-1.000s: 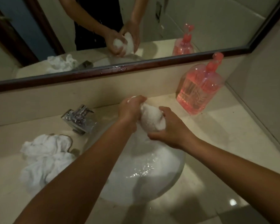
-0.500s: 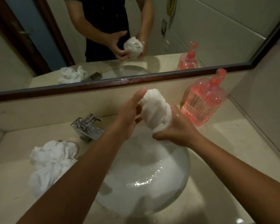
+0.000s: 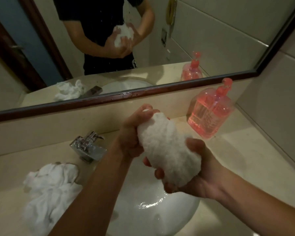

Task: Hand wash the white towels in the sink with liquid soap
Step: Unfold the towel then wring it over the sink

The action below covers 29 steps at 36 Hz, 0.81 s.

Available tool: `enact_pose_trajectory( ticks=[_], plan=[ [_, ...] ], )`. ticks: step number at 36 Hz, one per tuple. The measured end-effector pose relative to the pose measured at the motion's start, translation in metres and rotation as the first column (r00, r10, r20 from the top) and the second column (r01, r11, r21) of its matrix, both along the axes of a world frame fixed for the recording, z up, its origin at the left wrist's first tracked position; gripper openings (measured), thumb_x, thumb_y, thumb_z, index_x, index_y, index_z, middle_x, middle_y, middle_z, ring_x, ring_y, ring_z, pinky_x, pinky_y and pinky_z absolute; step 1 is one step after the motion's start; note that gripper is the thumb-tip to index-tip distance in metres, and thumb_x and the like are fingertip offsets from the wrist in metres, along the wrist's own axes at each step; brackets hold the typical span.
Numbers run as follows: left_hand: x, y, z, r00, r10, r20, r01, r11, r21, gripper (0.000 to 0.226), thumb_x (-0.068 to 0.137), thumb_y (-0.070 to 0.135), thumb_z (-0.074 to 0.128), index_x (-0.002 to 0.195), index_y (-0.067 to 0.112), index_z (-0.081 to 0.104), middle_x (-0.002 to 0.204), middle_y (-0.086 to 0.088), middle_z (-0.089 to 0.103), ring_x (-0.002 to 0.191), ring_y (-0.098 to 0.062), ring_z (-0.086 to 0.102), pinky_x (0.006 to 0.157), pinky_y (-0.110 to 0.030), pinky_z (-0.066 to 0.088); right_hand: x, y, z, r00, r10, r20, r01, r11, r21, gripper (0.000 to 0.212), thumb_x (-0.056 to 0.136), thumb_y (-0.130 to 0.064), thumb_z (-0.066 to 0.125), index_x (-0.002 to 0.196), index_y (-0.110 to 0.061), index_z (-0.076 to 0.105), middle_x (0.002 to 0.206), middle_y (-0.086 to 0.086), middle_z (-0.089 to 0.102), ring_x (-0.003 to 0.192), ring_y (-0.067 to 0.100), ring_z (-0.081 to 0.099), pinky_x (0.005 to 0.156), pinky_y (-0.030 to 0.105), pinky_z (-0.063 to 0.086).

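A bunched white towel (image 3: pixel 169 150) is held in the air above the white sink (image 3: pixel 160 218). My left hand (image 3: pixel 133 133) grips its far upper end. My right hand (image 3: pixel 197 176) grips its near lower end from underneath, fingers curled round it. A second crumpled white towel (image 3: pixel 48 189) lies on the counter left of the sink. The clear pump bottle of pink liquid soap (image 3: pixel 209 111) stands on the counter at the back right, apart from both hands.
A chrome tap (image 3: pixel 87 147) sits at the sink's back left edge. A wall mirror with a dark wooden frame (image 3: pixel 109 99) runs behind the beige counter (image 3: pixel 245 159). A tiled wall closes in on the right.
Both hands have lifted the towel higher and nearer to me. The towel has turned to a longer roll, with my right hand now cupping it from below.
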<state>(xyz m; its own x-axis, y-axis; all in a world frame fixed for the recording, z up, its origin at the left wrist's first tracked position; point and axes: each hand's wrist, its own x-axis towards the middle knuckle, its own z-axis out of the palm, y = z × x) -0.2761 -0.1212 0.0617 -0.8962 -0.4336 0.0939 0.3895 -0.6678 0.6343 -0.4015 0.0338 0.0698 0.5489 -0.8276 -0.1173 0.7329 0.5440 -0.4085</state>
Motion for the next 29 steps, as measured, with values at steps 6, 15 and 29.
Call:
enact_pose_trajectory(
  ticks=[6,15,29],
  plan=[
    [0.004,0.009,0.014,0.987,0.077,0.139,-0.086,0.995,0.06,0.053,0.061,0.026,0.098,0.082,0.015,0.05,0.082,-0.007,0.05,0.076,-0.026,0.062,0.068,-0.037,0.057,-0.024,-0.002,0.034,0.947,0.159,-0.28,-0.16,0.987,0.021,0.075,0.061,-0.027,0.105,0.128,-0.012,0.075,0.121,0.018,0.071,0.101,0.028,0.072,0.082,0.043,0.063],
    [0.007,0.014,0.02,0.82,0.369,0.436,-0.233,0.913,-0.335,0.011,0.08,0.011,0.069,0.081,0.015,0.059,0.076,-0.001,0.062,0.071,-0.02,0.061,0.056,-0.029,0.053,0.001,-0.014,0.047,0.49,0.076,-0.869,0.027,0.994,0.102,0.109,0.055,0.001,0.092,0.144,-0.034,0.039,0.12,0.014,0.065,0.087,0.031,0.076,0.062,0.042,0.061],
    [-0.025,0.005,-0.035,0.512,0.73,0.453,-0.241,0.628,-0.74,0.003,0.072,0.024,0.059,0.07,0.022,0.059,0.072,0.004,0.061,0.063,-0.002,0.054,0.06,-0.019,0.046,0.009,-0.035,-0.034,0.029,-0.065,-0.997,0.22,0.974,-0.058,0.089,0.071,-0.019,0.095,0.126,-0.017,0.025,0.103,0.005,0.054,0.082,0.02,0.062,0.05,0.033,0.056]
  ],
)
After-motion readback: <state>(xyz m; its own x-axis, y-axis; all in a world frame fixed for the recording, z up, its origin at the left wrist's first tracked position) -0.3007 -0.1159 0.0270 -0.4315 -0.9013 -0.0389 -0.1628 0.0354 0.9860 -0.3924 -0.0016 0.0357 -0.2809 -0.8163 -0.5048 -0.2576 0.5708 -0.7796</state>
